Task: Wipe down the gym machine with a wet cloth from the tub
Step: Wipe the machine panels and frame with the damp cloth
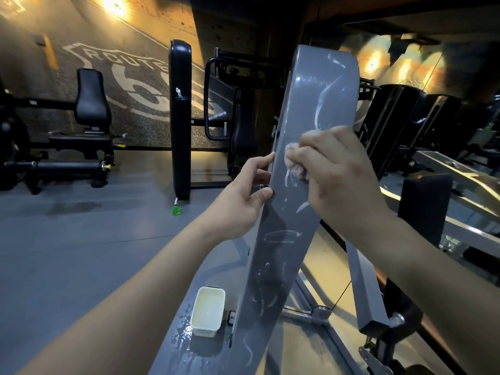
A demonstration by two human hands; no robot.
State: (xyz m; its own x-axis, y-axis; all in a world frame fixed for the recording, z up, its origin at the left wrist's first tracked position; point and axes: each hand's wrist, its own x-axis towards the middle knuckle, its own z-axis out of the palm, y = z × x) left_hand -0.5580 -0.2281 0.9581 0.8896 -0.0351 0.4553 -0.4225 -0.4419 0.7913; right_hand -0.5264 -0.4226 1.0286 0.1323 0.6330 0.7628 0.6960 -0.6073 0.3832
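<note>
A tall grey panel of the gym machine leans up through the middle of the view, streaked with wet marks. My right hand grips a small pale cloth and presses it against the panel's face about halfway up. My left hand holds the panel's left edge, thumb on the front and fingers curled round the rim. A cream rectangular tub with water in it stands on the machine's grey base below, with spilled water beside it.
Black gym machines with padded seats stand on the grey floor at the left and behind. A small green bottle sits on the floor by a black upright pad. A mirror wall and metal frame parts lie to the right.
</note>
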